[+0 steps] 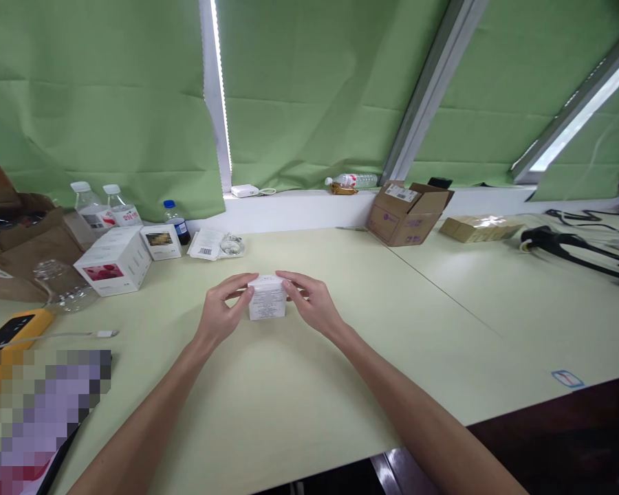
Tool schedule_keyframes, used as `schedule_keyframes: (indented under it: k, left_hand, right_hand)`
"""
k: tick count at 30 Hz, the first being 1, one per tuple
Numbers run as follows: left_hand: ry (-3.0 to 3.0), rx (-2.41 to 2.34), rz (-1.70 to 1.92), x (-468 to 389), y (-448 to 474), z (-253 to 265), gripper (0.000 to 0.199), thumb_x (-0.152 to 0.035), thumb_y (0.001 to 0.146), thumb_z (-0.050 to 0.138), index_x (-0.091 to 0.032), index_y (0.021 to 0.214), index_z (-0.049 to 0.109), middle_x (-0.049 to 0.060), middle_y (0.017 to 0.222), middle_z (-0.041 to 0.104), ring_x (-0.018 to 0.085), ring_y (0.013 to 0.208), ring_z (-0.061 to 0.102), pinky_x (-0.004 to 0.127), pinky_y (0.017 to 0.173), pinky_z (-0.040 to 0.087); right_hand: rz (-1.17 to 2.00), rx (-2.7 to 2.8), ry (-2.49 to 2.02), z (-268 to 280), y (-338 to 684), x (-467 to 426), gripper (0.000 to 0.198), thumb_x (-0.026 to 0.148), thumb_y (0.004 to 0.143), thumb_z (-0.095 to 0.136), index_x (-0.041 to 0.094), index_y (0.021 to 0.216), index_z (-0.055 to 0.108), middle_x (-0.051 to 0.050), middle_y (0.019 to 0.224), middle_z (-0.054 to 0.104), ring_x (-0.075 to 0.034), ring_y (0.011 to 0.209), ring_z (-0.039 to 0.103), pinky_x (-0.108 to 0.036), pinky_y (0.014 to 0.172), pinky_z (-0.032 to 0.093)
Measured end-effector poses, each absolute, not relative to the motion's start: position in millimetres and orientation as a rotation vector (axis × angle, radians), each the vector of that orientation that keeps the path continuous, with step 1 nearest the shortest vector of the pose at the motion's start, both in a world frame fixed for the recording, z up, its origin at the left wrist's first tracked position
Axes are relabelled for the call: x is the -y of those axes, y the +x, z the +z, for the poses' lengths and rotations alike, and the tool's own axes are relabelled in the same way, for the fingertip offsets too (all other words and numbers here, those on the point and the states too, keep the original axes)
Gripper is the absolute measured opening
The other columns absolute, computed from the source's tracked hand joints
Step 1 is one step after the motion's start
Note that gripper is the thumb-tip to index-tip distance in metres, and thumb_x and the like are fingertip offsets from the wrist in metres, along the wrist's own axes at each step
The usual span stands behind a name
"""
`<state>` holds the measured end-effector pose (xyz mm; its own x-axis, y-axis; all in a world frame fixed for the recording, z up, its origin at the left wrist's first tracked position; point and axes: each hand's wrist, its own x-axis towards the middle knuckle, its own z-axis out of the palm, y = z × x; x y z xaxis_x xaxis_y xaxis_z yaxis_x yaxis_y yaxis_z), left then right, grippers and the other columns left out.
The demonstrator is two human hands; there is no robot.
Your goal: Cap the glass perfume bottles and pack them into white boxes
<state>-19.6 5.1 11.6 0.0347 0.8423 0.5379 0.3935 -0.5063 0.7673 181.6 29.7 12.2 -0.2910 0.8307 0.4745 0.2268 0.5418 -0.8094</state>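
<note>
A small white box [267,304] with fine printed text on its front stands upright on the pale table, in the middle of the head view. From its left side my left hand [221,307] holds it, thumb near the front edge and fingers along the top. On the opposite side my right hand [313,302] grips it the same way, fingertips at the top corner. The box's back and underside are hidden.
White boxes [121,271], plastic bottles [89,210] and a brown paper bag [28,254] stand at the left. A cardboard carton [405,216] sits at the back right, with a black frame-like object [572,247] beyond. A screen [46,412] lies front left.
</note>
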Motion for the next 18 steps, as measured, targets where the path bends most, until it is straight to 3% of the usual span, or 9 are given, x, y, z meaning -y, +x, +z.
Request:
schedule_keyframes:
  k: [18]
  left_hand:
    - [1.742, -1.265, 1.465, -3.9, -16.6, 14.3, 0.028, -0.033, 0.084, 0.054, -0.021, 0.106, 0.067, 0.004, 0.107, 0.068, 0.018, 0.094, 0.063, 0.029, 0.082, 0.053]
  right_hand:
    - [0.769, 1.809, -0.882, 11.2, 181.7, -31.8, 0.035, 0.041, 0.09, 0.047, 0.025, 0.116, 0.063, -0.004, 0.115, 0.065, -0.02, 0.099, 0.062, -0.032, 0.071, 0.058]
